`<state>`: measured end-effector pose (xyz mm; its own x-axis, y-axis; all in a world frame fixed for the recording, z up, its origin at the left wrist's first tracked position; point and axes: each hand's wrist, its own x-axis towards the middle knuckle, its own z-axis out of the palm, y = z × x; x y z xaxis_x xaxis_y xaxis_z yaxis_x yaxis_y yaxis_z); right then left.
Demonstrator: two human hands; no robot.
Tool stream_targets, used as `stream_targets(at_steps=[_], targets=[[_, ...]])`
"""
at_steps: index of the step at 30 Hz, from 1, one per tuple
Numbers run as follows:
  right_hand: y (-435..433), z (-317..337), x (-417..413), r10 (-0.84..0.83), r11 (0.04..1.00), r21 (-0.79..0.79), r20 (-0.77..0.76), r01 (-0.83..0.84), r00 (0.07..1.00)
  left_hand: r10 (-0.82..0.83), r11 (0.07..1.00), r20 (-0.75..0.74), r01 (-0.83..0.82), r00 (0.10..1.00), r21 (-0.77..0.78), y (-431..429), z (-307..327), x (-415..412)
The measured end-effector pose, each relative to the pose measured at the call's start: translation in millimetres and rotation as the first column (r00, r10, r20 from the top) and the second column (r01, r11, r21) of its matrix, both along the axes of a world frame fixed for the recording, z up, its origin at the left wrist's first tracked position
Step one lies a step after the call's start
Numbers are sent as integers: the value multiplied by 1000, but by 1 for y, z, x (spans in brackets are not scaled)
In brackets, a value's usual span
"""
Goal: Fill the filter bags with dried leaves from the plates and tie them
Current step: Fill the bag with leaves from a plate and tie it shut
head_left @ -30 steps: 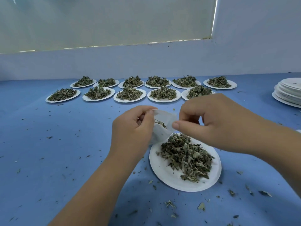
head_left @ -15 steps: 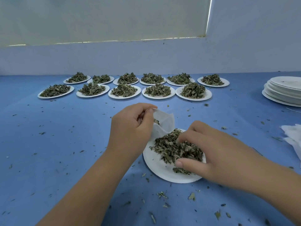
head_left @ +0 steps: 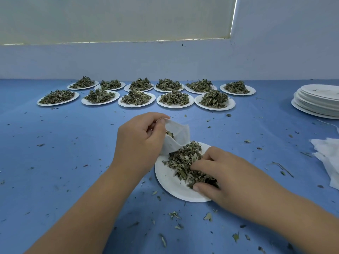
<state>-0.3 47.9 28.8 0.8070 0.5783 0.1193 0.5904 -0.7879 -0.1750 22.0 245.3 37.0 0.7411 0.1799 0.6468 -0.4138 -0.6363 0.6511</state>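
Note:
My left hand [head_left: 141, 143] pinches the rim of a white filter bag [head_left: 177, 138] and holds it upright with its mouth open; a few dried leaves lie inside. Right below it a white plate [head_left: 172, 182] carries a heap of dried leaves [head_left: 185, 160]. My right hand [head_left: 225, 173] lies on that heap, thumb and fingers curled round a clump of leaves at the plate's right side. The bag's lower corner touches the plate's far rim.
Two rows of white plates heaped with dried leaves [head_left: 136, 98] stand at the back of the blue table [head_left: 55, 153]. A stack of bare plates [head_left: 319, 101] sits at the far right, with white filter bags [head_left: 328, 158] in front of it. Leaf crumbs litter the cloth.
My right hand has dropped from the bag's mouth down onto the plate and closed on leaves. The left hand keeps holding the bag open in the same place.

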Motion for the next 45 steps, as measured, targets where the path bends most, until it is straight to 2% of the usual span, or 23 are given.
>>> stream_targets(at_steps=[10, 17, 22, 27, 32, 38, 43, 45], targets=[[1, -5, 7, 9, 1000, 2, 12, -9, 1000, 13, 999, -13, -13, 1000, -30, 1, -1, 1], [0, -6, 10, 66, 997, 30, 60, -68, 996, 11, 1000, 36, -11, 999, -8, -1, -1, 0], [-1, -6, 10, 104, 988, 106, 66, -111, 992, 45, 998, 133, -52, 990, 46, 2, 3, -2], [-8, -3, 11, 136, 966, 217, 43, -142, 990, 68, 997, 139, -71, 988, 20, 5, 4, -1], [-15, 4, 11, 87, 881, 469, -27, -64, 996, 62, 997, 142, -69, 988, 44, 5, 4, -1], [-14, 14, 10, 93, 706, 698, -259, 120, 961, 39, 991, 159, -59, 987, 124, 3, 4, -2], [-12, 35, 14, 102, 579, 785, -336, 219, 936, 52, 986, 143, -74, 988, 147, 3, 3, 1], [-7, 46, 19, 90, 580, 784, -331, 221, 939, 54, 984, 134, -76, 990, 164, 3, 2, 1]])
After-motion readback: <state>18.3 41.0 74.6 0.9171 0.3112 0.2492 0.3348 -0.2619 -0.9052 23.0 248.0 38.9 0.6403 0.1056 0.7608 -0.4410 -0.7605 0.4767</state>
